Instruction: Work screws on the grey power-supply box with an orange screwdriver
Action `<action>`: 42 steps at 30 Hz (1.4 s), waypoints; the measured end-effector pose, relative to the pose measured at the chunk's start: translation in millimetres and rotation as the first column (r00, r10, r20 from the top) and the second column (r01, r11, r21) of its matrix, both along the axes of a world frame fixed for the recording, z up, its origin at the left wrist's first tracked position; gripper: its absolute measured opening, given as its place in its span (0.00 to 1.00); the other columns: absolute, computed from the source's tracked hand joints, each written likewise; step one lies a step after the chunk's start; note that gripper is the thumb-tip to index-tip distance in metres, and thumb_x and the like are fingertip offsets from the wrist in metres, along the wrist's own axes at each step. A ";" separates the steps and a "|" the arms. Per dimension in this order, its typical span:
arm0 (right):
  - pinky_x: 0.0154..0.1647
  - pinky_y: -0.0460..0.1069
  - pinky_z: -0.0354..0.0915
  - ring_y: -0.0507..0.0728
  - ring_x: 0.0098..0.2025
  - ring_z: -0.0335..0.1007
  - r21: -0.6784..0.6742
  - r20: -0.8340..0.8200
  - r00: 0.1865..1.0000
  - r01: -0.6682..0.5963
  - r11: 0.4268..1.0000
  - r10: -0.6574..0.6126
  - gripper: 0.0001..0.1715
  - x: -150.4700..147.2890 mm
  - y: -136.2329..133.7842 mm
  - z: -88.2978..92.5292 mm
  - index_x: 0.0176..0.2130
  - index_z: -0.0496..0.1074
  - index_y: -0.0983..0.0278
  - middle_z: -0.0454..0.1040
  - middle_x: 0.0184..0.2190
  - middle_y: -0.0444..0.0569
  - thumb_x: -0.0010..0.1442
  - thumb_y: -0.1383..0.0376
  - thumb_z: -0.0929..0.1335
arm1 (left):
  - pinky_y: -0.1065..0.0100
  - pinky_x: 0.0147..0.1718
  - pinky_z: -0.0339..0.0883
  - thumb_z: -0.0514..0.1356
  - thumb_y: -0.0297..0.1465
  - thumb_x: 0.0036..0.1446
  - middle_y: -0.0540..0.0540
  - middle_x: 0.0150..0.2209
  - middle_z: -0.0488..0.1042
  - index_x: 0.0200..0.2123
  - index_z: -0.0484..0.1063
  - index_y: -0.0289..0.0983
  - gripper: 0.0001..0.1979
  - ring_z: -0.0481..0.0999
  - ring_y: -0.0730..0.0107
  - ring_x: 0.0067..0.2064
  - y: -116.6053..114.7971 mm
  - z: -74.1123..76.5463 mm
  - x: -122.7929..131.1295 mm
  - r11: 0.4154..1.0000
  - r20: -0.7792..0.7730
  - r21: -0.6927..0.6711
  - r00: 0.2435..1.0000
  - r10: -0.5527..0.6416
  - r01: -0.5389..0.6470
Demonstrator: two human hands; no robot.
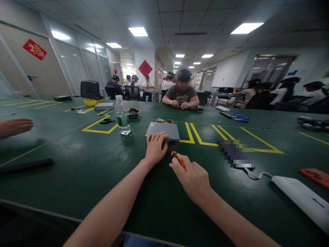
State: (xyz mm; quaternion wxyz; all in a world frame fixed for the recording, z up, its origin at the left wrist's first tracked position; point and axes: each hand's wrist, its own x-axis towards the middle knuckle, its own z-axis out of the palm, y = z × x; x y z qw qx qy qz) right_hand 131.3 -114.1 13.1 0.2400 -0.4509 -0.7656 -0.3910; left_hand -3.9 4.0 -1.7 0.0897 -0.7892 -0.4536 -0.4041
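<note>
A grey metal computer power supply unit (168, 129) sits on the green table in front of me, a bundle of coloured wires (165, 120) at its far side. My left hand (155, 146) holds it, fingers over its top and thumb down at the near face. In my right hand (194, 175), closed round the handle, is an orange and black screwdriver (174, 155). Its shaft points at the near face of the unit, close to the left thumb. Whether the tip touches a screw is too small to tell.
A water bottle (122, 116) and a metal bowl (133, 113) stand left of the unit. Right lie a blurred phone (235, 154), a cable and a white power bank (300, 195). Another person's hand (16, 127) is at the left edge; a co-worker (182, 94) sits opposite.
</note>
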 end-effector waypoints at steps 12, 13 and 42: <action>0.32 0.46 0.58 0.51 0.29 0.66 0.007 -0.011 0.999 -0.048 0.999 0.048 0.13 -1.9 0.4 1.6 0.45 0.65 0.65 0.70 0.38 0.53 0.60 0.70 0.60 | 0.57 0.57 0.43 0.53 0.29 0.54 0.50 0.52 0.68 0.47 0.64 0.44 0.16 0.62 0.65 0.55 1.4 -1.1 0.9 1.000 0.005 0.006 1.000 0.010 -0.010; 0.31 0.46 0.57 0.50 0.29 0.65 0.006 -0.030 0.999 -0.037 0.999 0.037 0.12 -0.2 0.8 2.4 0.44 0.66 0.65 0.70 0.37 0.52 0.60 0.67 0.61 | 0.56 0.57 0.43 0.53 0.29 0.54 0.50 0.52 0.68 0.47 0.64 0.44 0.16 0.62 0.65 0.55 1.3 -1.1 0.9 1.000 0.005 0.003 1.000 0.010 -0.010; 0.46 0.52 0.63 0.62 0.55 0.58 -0.135 -0.009 0.967 -0.254 0.958 0.256 0.15 -13.8 2.2 -6.6 0.45 0.64 0.64 0.65 0.50 0.60 0.57 0.71 0.61 | 0.59 0.57 0.43 0.53 0.30 0.55 0.52 0.52 0.68 0.47 0.63 0.44 0.15 0.61 0.67 0.55 4.6 -3.2 -0.2 1.000 -0.004 0.027 1.000 -0.002 0.002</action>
